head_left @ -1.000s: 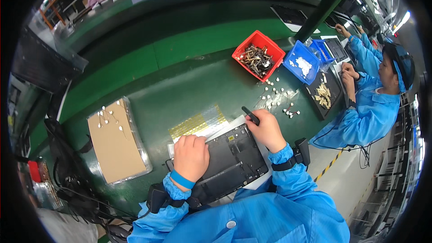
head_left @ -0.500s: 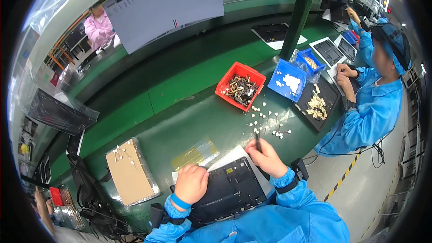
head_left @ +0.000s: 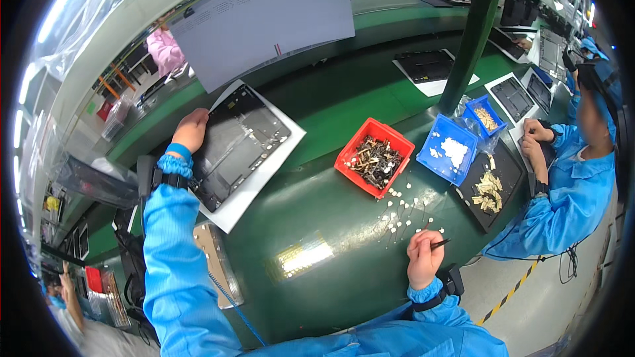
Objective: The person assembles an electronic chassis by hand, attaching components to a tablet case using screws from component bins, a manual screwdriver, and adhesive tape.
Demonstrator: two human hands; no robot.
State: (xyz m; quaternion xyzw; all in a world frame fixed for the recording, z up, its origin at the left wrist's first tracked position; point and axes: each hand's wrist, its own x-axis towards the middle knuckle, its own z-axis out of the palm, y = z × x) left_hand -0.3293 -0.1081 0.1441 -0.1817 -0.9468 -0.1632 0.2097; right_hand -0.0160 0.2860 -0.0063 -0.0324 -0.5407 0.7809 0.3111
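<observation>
My left hand [head_left: 190,131] reaches far out to the left and grips the edge of a flat black laptop shell [head_left: 241,145]. The shell lies tilted on a white sheet [head_left: 283,149], which sticks out along its right and lower sides. Low on the right, my right hand [head_left: 424,259] is closed round a slim black tool [head_left: 440,244] that looks like tweezers. Just beyond that hand, small round white pieces with thin dark leads [head_left: 399,215] lie scattered on the green bench [head_left: 331,205].
A red bin [head_left: 342,165] holds dark and tan scraps. Beside it are a blue bin [head_left: 433,158] of white pieces, a smaller blue bin [head_left: 486,118] and a black tray [head_left: 476,208] with cream strips. A yellowish clear sheet [head_left: 301,256] lies in front. A co-worker [head_left: 569,185] sits at right.
My left hand has carried the laptop shell and white sheet from in front of me to the far left. My right hand has shifted right and nearer, still with the black tool.
</observation>
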